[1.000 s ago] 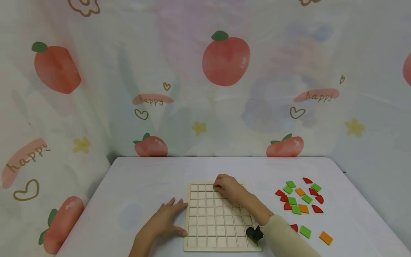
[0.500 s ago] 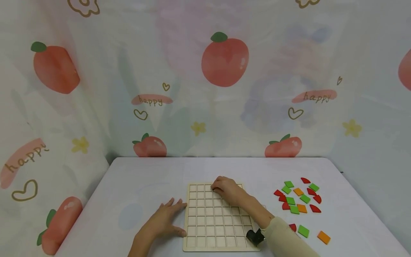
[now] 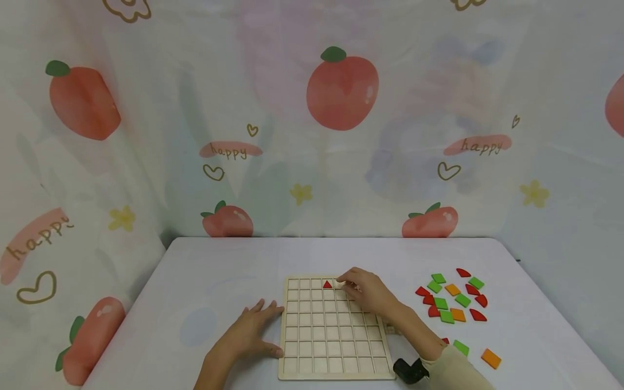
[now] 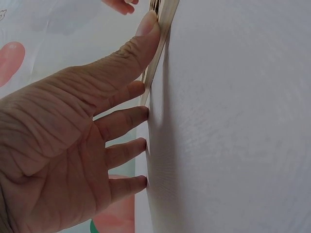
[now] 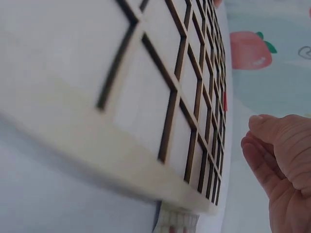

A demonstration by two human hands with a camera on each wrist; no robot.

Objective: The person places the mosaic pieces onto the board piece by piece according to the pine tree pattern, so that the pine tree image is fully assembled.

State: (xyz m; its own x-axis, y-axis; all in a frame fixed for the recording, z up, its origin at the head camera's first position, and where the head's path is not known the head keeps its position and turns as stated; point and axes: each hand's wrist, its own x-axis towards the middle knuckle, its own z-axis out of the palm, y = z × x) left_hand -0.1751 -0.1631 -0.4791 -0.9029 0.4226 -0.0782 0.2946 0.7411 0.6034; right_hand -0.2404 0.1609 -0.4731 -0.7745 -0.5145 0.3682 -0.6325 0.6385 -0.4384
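Note:
A pale wooden grid board (image 3: 312,376) lies on the white table, its square cells bordered by thin strips. One small red triangular piece (image 3: 327,284) sits in a cell of its far row. Just right of that piece, my right hand (image 3: 370,292) hovers over the board's far right part, fingers loosely bent and thumb near the fingertips; nothing shows between them in the right wrist view. My left hand (image 3: 248,330) is spread along the board's left edge. In the left wrist view, the thumb (image 4: 146,34) touches the wooden side and the other fingers are nearly straight.
Right of the board are scattered green diamond-shaped pieces (image 3: 462,300), orange square pieces (image 3: 491,358) and red quarter-round pieces (image 3: 478,315). A small patterned card (image 5: 177,219) pokes out by the board's right edge. A black device (image 3: 409,371) is strapped to the right wrist.
My right hand has drawn back to the right from the far row, its fingers loosened, and the red piece now shows in its cell. The left hand has stayed put.

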